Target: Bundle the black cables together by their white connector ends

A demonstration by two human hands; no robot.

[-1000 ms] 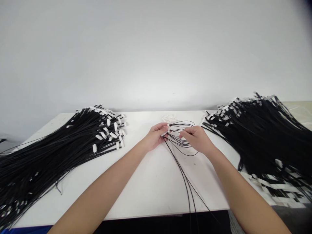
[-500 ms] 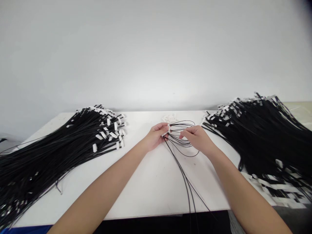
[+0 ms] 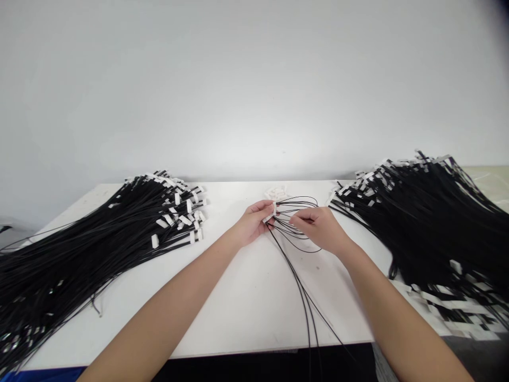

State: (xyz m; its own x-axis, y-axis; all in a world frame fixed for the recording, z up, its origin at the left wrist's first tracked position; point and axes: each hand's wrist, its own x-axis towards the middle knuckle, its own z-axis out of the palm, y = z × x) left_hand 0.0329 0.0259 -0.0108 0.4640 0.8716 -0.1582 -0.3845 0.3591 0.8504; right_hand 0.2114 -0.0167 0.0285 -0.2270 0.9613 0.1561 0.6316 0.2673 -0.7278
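Your one camera sits on your head, looking forward and down from above the near edge of the bench (image 3: 238, 307), so your forearms (image 3: 177, 302) run in from the bottom of the view. It squarely faces the pale wall (image 3: 254, 90), which fills the upper part, while your left grip (image 3: 256, 223) and right grip (image 3: 316, 227) sit near the middle, small in a wide view.

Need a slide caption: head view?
Left grip holds a white connector; right grip works among its looped black wires.
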